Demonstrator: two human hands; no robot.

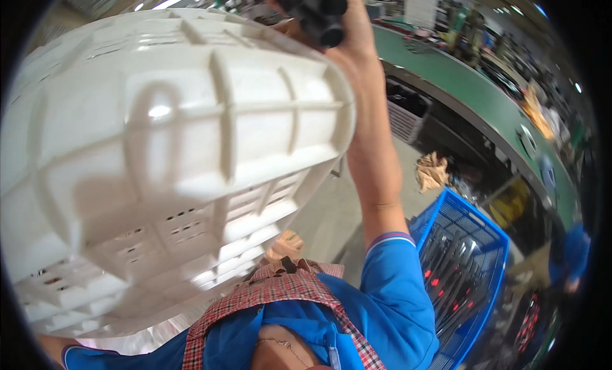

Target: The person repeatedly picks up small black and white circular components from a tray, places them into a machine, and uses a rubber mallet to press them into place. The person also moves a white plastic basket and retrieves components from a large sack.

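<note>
A large white plastic crate (pixel 185 127) with ribbed, slotted walls fills the left side, tilted close in front of me. My right arm reaches forward past its right end. At the top of the view, my right hand (pixel 347 41) is closed around a cluster of black cylindrical parts (pixel 315 13), beside the crate's far edge. The crate hides some of its fingers. Of my left arm, only a bit of forearm (pixel 52 348) shows at the lower left edge. My left hand is out of sight, beyond the crate or the picture's rim.
A blue plastic basket (pixel 507 242) holding long dark parts with red bits stands at my right. Beyond it runs a long green-topped workbench (pixel 440 70) with tools and parts. Crumpled brown paper (pixel 432 171) lies on the floor. A person in blue (pixel 569 255) is at far right.
</note>
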